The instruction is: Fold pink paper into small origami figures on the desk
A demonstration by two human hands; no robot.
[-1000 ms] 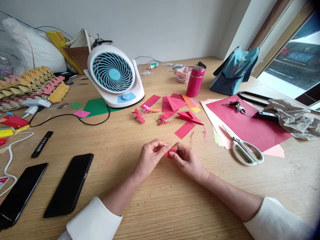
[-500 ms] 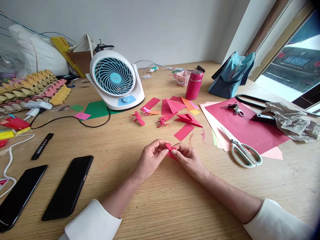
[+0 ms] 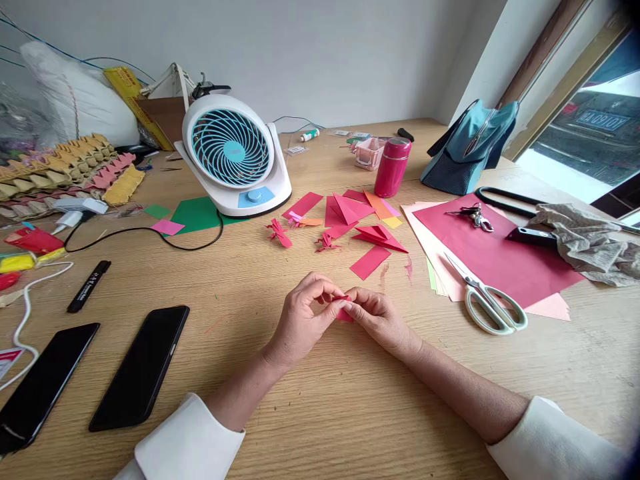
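Note:
A small folded piece of red paper [image 3: 343,315] is pinched between my two hands, just above the wooden table. My left hand [image 3: 306,320] grips its left side with thumb and forefinger. From the other side, my right hand [image 3: 379,319] holds it the same way, the thumb tips nearly meeting. Most of the paper is hidden by the fingers. Beyond my hands lie small folded red paper figures [image 3: 279,233], a red paper strip [image 3: 370,262] and larger folded red pieces [image 3: 381,238].
Scissors [image 3: 493,303] rest by a red sheet [image 3: 500,253] at right. A pink flask [image 3: 393,168] and a fan [image 3: 233,157] stand at the back. Two black phones [image 3: 140,367] and a marker [image 3: 89,287] lie at left. A blue bag [image 3: 467,150] sits back right.
My left fingers have curled over the top of the red paper, covering the upper fold that showed before. Both hands keep hold of it. The view has shifted slightly.

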